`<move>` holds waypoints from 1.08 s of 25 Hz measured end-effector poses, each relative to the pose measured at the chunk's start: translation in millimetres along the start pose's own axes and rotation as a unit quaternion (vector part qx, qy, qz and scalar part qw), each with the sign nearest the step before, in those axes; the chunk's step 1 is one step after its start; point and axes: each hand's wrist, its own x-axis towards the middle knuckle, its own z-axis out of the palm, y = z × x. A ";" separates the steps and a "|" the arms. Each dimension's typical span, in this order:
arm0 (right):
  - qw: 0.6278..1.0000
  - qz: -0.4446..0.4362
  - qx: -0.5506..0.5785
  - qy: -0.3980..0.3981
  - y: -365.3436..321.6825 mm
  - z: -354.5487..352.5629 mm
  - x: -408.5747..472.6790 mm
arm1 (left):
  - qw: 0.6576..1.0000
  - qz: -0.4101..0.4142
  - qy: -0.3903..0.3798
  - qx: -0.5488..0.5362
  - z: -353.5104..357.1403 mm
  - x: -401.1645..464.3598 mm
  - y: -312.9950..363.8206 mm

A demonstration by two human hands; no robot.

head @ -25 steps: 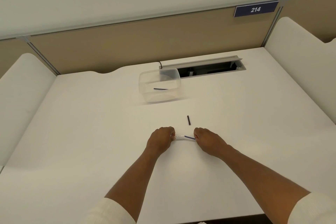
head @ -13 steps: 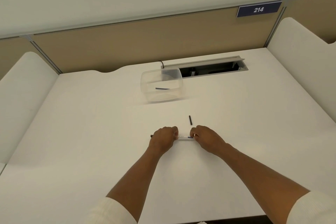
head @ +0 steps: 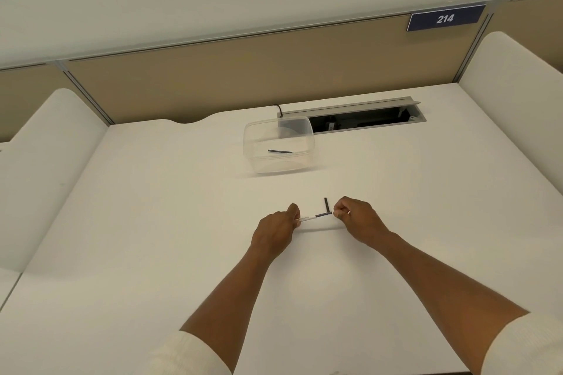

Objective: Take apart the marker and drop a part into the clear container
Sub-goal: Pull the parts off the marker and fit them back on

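I have the marker (head: 315, 216) pinched at both ends, low over the white bench (head: 152, 222) in front of me. My left hand (head: 275, 230) has its grip closed on the white barrel end; my right hand (head: 356, 219) has its grip closed on the dark end. Only a short stretch of white and dark shows between them.

The step in hand looks like pulling the 2 ends apart. To do it well, I would pull straight along the marker's length, not bend it, and keep both hands low so a part that slips free drops onto the bench close by. Then 1 hand carries its piece forward to the clear container (head: 278, 146), which sits well apart from my hands toward the back edge, beside the cable slot (head: 365, 119).

1 dark piece (head: 280, 151) already lies inside the container. Another short dark piece (head: 327, 205) lies on the bench just behind the marker, near my right hand.

I cannot see the marker's ends inside either fist, nor tell whether the joint has begun to give. The parts are too small to name for certain.
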 end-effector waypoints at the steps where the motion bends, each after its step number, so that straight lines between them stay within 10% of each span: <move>1: 1.000 0.001 -0.001 -0.002 -0.5 2.1 0.6 | 1.000 -0.001 0.001 -0.001 -1.5 0.9 -1.0; 27: 0.981 0.116 -0.155 0.006 -11.3 20.9 35.1 | 0.997 -0.050 -0.041 0.037 -10.0 12.3 -12.9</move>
